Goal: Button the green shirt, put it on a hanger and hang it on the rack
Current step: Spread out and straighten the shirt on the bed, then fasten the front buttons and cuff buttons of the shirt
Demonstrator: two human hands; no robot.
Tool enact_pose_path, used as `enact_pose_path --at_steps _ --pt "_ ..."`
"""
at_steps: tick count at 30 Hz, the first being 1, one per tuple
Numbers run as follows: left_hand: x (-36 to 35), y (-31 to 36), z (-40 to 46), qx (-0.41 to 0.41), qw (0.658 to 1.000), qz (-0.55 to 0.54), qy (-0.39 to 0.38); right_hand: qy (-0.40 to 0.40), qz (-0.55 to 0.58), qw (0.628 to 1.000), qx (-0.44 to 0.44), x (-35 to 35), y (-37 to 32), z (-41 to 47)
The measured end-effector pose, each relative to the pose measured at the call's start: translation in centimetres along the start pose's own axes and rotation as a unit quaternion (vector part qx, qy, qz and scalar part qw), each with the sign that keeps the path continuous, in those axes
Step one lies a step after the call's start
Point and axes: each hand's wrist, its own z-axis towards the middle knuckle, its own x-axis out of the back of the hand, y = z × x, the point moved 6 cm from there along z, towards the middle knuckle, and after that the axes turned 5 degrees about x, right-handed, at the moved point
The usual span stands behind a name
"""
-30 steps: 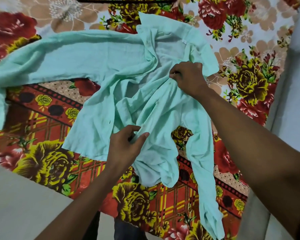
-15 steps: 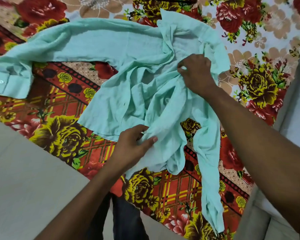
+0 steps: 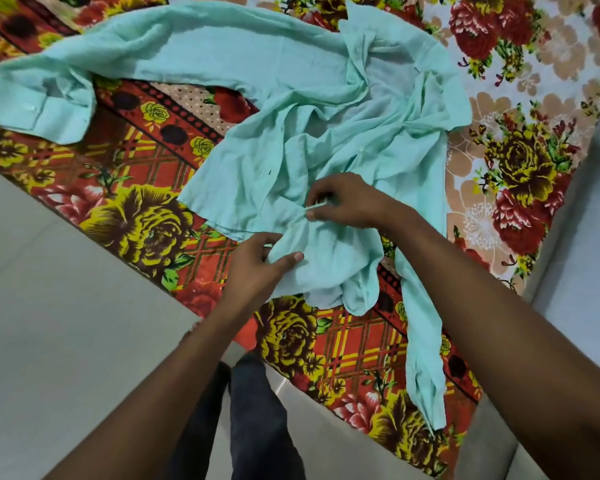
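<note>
The green shirt [image 3: 291, 109] lies crumpled and unbuttoned on the flowered bedsheet [image 3: 129, 216]. One sleeve stretches far left, ending in a cuff with a button; the other trails down to the lower right. My right hand [image 3: 347, 202] pinches a thin fold of the shirt's front edge near its hem. Just below and left of it, my left hand [image 3: 257, 268] grips the bunched lower hem between thumb and fingers. No hanger or rack is in view.
The bed's edge runs diagonally from left to lower right, with pale floor [image 3: 49, 323] below it. A grey wall or headboard [image 3: 589, 237] borders the right side. My dark trouser legs [image 3: 253, 420] stand against the bed edge.
My right hand let go of the shirt near the collar and moved down toward me to pinch the front edge close to my left hand. The view tilted so more of the left sleeve shows.
</note>
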Motion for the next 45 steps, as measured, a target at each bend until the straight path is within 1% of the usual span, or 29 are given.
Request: enact_pose_path --at_steps 2,5,6,7,9,11,13,14,16,18,19,20,22,24,25,28,30,31,32,33,34,35,36,37,38,40,42,44,45 --pt "0.3 -0.3 -0.6 -0.020 1.000 -0.004 0.008 0.073 0.054 0.996 -0.018 1.4 0.4 -0.3" --pt "0.8 -0.9 -1.7 -0.038 0.996 -0.062 0.046 0.092 0.071 0.993 -0.008 1.4 0.2 -0.3" --pt "0.8 -1.3 -2.0 -0.037 0.995 -0.083 0.045 0.120 0.051 0.991 -0.003 1.2 0.2 -0.3" --pt "0.5 -1.6 -2.2 -0.032 0.994 -0.103 0.034 0.166 0.010 0.986 0.000 1.1 0.1 -0.4" --pt "-0.1 -2.7 -2.8 -0.005 0.991 -0.134 0.000 0.275 -0.062 0.959 -0.006 0.7 -0.1 -1.6" --pt "-0.2 -3.6 -3.1 0.026 0.991 -0.134 -0.001 0.383 -0.038 0.923 -0.018 -0.1 -0.5 -4.2" --pt "0.9 -3.4 -3.2 0.016 0.996 -0.078 0.044 0.465 -0.002 0.885 -0.033 -1.7 -1.5 -7.4" --pt "1.8 -2.8 -3.0 -0.015 0.996 -0.021 0.083 0.491 0.007 0.870 -0.048 -3.0 -2.0 -8.8" --pt "3.5 -1.2 -2.5 -0.089 0.979 0.082 0.162 0.517 0.014 0.851 -0.094 -5.9 -2.9 -11.0" --pt "5.1 0.4 -1.3 -0.150 0.946 0.160 0.239 0.511 0.006 0.843 -0.169 -8.4 -3.0 -12.1" --pt "5.7 1.1 -0.3 -0.173 0.928 0.200 0.262 0.495 0.007 0.839 -0.225 -9.3 -2.9 -12.2" --pt "6.1 1.6 1.0 -0.189 0.915 0.242 0.263 0.475 0.019 0.830 -0.290 -10.1 -2.6 -12.2" --pt "6.1 1.9 4.0 -0.178 0.901 0.338 0.207 0.436 0.095 0.801 -0.399 -11.5 -2.0 -12.1" --pt "6.0 1.8 6.3 -0.157 0.885 0.408 0.158 0.411 0.162 0.785 -0.434 -12.0 -1.5 -11.8" --pt "6.1 1.9 7.0 -0.172 0.874 0.429 0.149 0.410 0.179 0.785 -0.429 -12.0 -1.3 -11.6" --pt "6.8 3.2 7.2 -0.263 0.833 0.463 0.149 0.436 0.187 0.784 -0.401 -11.3 -1.0 -12.1" --pt "7.8 3.7 6.6 -0.295 0.826 0.457 0.149 0.441 0.151 0.800 -0.377 -10.7 -1.6 -12.9" --pt "8.3 3.9 6.2 -0.304 0.822 0.458 0.152 0.415 0.133 0.824 -0.362 -10.6 -1.6 -13.1" --pt "8.8 3.8 5.5 -0.309 0.816 0.463 0.157 0.357 0.116 0.859 -0.348 -10.6 -1.6 -13.1" --pt "9.5 3.5 4.8 -0.311 0.811 0.468 0.164 0.275 0.093 0.895 -0.339 -10.8 -1.7 -12.7" --pt "10.4 2.8 3.9 -0.316 0.805 0.472 0.171 0.194 0.067 0.919 -0.338 -10.8 -1.8 -12.5" --pt "11.0 2.0 3.0 -0.323 0.797 0.478 0.180 0.140 0.035 0.928 -0.342 -10.4 -1.9 -12.5" --pt "11.9 1.3 2.3 -0.331 0.786 0.485 0.191 0.126 -0.008 0.929 -0.349 -9.2 -2.2 -12.2" --pt "12.6 0.7 1.8 -0.336 0.778 0.490 0.203 0.139 -0.052 0.923 -0.356 -7.6 -2.6 -11.7" --pt "13.4 0.4 1.7 -0.328 0.780 0.487 0.216 0.159 -0.092 0.913 -0.364 -5.6 -3.1 -10.8" --pt "14.2 0.0 1.8 -0.294 0.801 0.461 0.242 0.209 -0.103 0.909 -0.346 -2.3 -4.3 -8.1" --pt "13.5 1.2 1.9 -0.282 0.821 0.430 0.251 0.265 -0.013 0.920 -0.288 0.3 -5.8 -4.4" --pt "11.3 3.1 2.7 -0.284 0.839 0.406 0.227 0.304 0.124 0.914 -0.237 1.2 -6.1 -0.1" --pt "10.2 3.9 3.7 -0.279 0.845 0.405 0.208 0.302 0.176 0.907 -0.235 1.0 -5.8 2.3"
